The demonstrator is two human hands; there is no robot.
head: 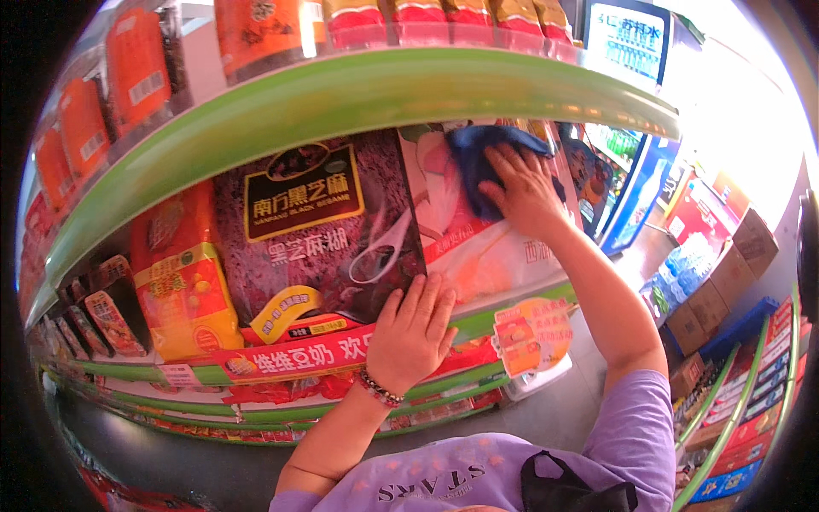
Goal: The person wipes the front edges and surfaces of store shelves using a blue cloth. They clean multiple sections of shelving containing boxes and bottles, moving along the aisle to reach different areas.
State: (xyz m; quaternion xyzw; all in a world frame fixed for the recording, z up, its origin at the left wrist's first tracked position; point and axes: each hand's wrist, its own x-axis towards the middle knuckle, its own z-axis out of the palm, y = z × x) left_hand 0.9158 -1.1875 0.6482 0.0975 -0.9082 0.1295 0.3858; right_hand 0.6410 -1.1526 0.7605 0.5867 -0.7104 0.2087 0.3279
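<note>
A dark blue cloth lies bunched under my right hand, pressed flat against a pink food package. My left hand rests with its fingers spread on the lower right corner of a large purple package of black sesame paste; a beaded bracelet is on that wrist. Side by side, both packages stand upright on a green-edged shelf. Left of them sits a red and yellow bag. The part of the cloth beneath my palm is hidden.
Above hangs the green edge of an upper shelf holding orange packages. A round orange promotional tag sticks out from the shelf edge. Drinks coolers, cardboard boxes and wrapped water bottles stand right. Another stocked shelf is lower right.
</note>
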